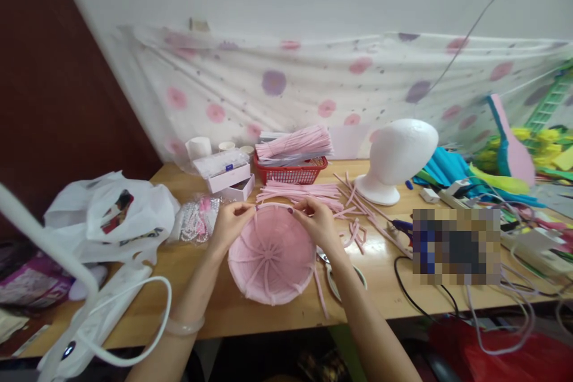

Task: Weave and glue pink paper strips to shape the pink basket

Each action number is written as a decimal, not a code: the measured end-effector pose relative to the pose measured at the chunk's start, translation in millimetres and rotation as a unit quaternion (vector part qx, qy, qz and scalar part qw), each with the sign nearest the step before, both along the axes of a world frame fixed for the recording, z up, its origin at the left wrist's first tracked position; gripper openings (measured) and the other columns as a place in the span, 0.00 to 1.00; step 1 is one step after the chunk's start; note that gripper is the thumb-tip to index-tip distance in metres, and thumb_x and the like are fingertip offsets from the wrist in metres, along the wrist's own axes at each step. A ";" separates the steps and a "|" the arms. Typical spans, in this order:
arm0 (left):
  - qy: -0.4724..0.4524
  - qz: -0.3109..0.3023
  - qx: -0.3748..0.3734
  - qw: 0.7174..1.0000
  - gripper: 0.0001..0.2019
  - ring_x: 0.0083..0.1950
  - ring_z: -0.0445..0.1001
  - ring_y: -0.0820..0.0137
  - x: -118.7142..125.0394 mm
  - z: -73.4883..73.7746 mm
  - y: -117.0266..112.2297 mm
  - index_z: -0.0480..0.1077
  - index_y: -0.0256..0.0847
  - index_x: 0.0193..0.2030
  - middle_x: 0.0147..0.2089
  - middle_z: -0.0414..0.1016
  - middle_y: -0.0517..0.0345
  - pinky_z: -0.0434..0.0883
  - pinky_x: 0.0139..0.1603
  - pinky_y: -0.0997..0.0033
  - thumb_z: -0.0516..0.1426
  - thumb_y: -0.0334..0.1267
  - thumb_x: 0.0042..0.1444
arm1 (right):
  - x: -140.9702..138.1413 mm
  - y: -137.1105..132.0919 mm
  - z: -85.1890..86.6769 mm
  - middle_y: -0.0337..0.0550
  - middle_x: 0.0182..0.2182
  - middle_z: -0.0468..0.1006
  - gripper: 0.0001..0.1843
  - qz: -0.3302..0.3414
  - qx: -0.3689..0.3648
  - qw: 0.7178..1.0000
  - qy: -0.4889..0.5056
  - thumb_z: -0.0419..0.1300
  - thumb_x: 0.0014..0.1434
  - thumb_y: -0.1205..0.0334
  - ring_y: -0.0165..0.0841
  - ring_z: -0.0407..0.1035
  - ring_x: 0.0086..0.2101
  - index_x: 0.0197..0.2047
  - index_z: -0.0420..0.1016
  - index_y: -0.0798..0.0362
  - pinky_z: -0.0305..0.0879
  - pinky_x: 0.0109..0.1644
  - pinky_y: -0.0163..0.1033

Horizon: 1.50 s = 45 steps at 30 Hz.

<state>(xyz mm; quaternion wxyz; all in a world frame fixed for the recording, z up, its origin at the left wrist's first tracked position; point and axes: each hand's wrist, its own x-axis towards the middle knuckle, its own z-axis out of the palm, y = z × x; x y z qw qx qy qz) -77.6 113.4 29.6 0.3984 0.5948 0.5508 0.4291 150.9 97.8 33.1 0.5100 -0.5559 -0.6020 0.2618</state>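
Note:
A pink, fuzzy, bowl-shaped piece (273, 280) faces me with its hollow side, and ribs spread from its centre to the rim. My left hand (231, 222) pinches the far rim on the left, thumb and fingers together. On the right of the same rim, my right hand (316, 222) is closed in a similar pinch. Just behind the hands lie pink pipe cleaners (299, 191) in a loose pile. Scissors (331, 271) lie partly hidden beside my right forearm, and a single pink strip (321, 292) rests near the bowl-shaped piece.
A red basket (290, 175) holds bundled pipe cleaners. To its right stands a white foam head (398, 155). White plastic bags (111, 209) and a power strip (102, 310) are at left. Cables (403, 286) and a blurred-out patch (456, 248) are at right.

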 end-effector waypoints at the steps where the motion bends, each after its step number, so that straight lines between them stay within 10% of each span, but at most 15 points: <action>1: -0.008 -0.005 0.000 1.000 0.13 0.51 0.79 0.63 0.6 1.8 -3.0 0.75 0.37 0.51 0.53 0.79 0.51 0.79 0.53 0.55 0.62 0.44 0.67 | 1.3 -2.5 0.8 0.41 0.24 0.78 0.12 -0.010 0.007 1.000 0.000 0.66 0.51 0.52 0.34 0.69 0.27 0.27 0.77 0.53 0.61 0.34 0.37; 14: -0.105 0.009 -0.059 0.993 0.19 0.53 0.83 0.52 -0.9 17.6 -41.4 0.83 0.40 0.41 0.45 0.87 0.49 0.77 0.59 0.52 0.66 0.45 0.41 | 112.2 -57.7 -48.2 0.50 0.26 0.79 0.30 -0.238 -0.089 0.967 0.028 0.68 0.47 0.32 0.38 0.70 0.22 0.30 0.77 0.55 0.66 0.19 0.39; 25: 0.081 -0.037 0.113 0.990 0.16 0.59 0.80 0.56 7.8 35.5 -24.4 0.83 0.46 0.48 0.54 0.85 0.53 0.70 0.69 0.46 0.61 0.44 0.54 | 112.6 -65.9 -61.0 0.55 0.39 0.83 0.28 -0.225 -0.104 0.969 0.001 0.65 0.54 0.35 0.48 0.78 0.40 0.39 0.81 0.54 0.75 0.47 0.53; 29: 0.062 -0.084 0.088 0.991 0.15 0.61 0.79 0.57 13.4 29.9 -29.8 0.75 0.45 0.51 0.58 0.82 0.50 0.75 0.65 0.49 0.59 0.40 0.57 | 145.7 -93.7 -52.4 0.64 0.42 0.77 0.40 -0.480 -0.031 0.868 -0.125 0.63 0.51 0.27 0.54 0.71 0.43 0.45 0.76 0.58 0.68 0.53 0.62; 32: 0.039 -0.108 0.085 0.990 0.12 0.65 0.77 0.58 12.0 26.7 -35.8 0.71 0.46 0.49 0.62 0.80 0.49 0.77 0.63 0.55 0.59 0.38 0.58 | 180.5 -101.8 -56.8 0.74 0.50 0.74 0.53 -0.529 -0.020 0.813 -0.243 0.58 0.50 0.22 0.65 0.64 0.55 0.55 0.73 0.66 0.55 0.62 0.70; 40: 0.135 -0.109 0.195 0.965 0.20 0.66 0.74 0.64 3.2 18.4 -42.7 0.77 0.55 0.58 0.61 0.76 0.56 0.73 0.68 0.59 0.57 0.34 0.62 | 236.0 -70.7 -65.3 0.51 0.24 0.70 0.24 -0.433 -0.116 0.834 -0.322 0.54 0.51 0.35 0.53 0.69 0.38 0.23 0.66 0.48 0.60 0.52 0.61; 45: 0.074 -0.055 0.154 0.984 0.23 0.66 0.76 0.65 -0.8 6.0 -46.2 0.76 0.53 0.60 0.63 0.79 0.60 0.72 0.69 0.64 0.56 0.31 0.60 | 220.8 -73.9 -33.1 0.44 0.23 0.66 0.19 -0.504 -0.068 0.822 -0.256 0.60 0.47 0.41 0.45 0.66 0.30 0.23 0.60 0.45 0.65 0.39 0.52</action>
